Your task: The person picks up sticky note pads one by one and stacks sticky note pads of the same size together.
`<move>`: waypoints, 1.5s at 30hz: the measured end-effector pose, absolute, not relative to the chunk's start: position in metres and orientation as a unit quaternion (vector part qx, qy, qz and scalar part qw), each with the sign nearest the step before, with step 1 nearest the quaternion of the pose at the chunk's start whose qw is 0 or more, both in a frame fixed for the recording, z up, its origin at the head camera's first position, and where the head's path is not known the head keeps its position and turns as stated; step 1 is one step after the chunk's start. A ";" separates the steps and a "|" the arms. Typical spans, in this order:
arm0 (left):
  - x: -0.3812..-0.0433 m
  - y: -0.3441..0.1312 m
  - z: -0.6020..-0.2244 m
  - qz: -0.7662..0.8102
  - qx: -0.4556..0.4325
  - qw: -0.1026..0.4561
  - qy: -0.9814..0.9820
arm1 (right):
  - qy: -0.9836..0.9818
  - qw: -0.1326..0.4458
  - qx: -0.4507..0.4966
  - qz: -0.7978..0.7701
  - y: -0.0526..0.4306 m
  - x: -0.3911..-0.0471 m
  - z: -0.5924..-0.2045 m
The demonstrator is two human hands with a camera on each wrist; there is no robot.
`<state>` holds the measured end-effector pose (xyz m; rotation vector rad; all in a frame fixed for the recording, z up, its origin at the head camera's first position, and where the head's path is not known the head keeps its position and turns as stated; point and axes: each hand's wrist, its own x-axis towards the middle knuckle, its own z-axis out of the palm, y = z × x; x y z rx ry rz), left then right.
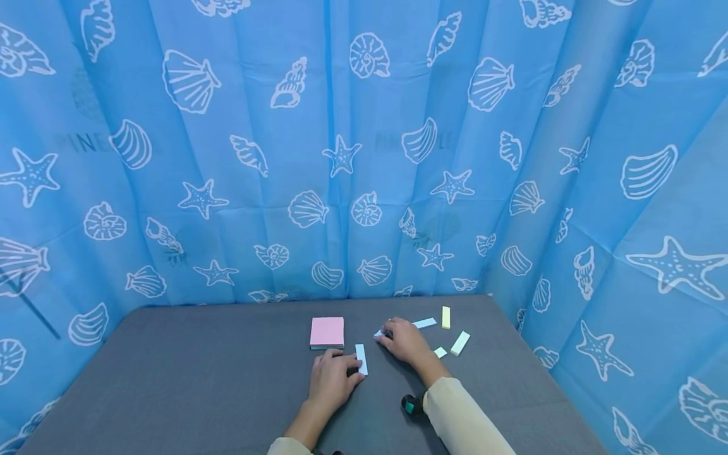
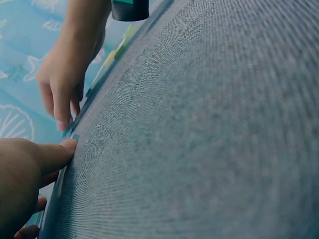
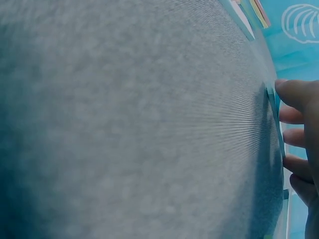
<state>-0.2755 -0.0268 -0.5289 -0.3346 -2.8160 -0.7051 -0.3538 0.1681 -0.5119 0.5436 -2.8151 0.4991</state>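
In the head view my left hand (image 1: 332,379) holds a narrow light blue sticky-note pad (image 1: 361,357) on the grey table, thumb at its near end and a finger at its side. My right hand (image 1: 405,341), a little farther back to the right, has its bent fingers on a second narrow light blue pad (image 1: 378,333), mostly hidden under them. Low along the cloth, the right wrist view shows thumb and fingertips (image 3: 289,92) at that pad's edge. The left wrist view has the left thumb (image 2: 60,155) at the table surface, with the right hand (image 2: 65,74) beyond.
A pink square sticky-note pad (image 1: 327,332) lies on a bluish one, left of the strips. Right of my right hand are another light blue strip (image 1: 425,323), a yellow strip (image 1: 446,317), a pale green strip (image 1: 460,343) and a small pale green piece (image 1: 440,352). Blue curtains (image 1: 341,234) hang behind.
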 end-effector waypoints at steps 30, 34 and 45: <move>-0.277 -0.028 -0.535 -0.248 -0.114 0.124 -0.954 | -0.981 0.085 0.011 0.175 0.165 -0.362 -0.511; -0.278 -0.028 -0.535 -0.252 -0.115 0.122 -0.953 | -0.977 0.094 0.009 0.189 0.165 -0.363 -0.514; -0.280 -0.028 -0.536 -0.257 -0.109 0.113 -0.954 | -0.952 0.128 0.000 0.279 0.155 -0.362 -0.517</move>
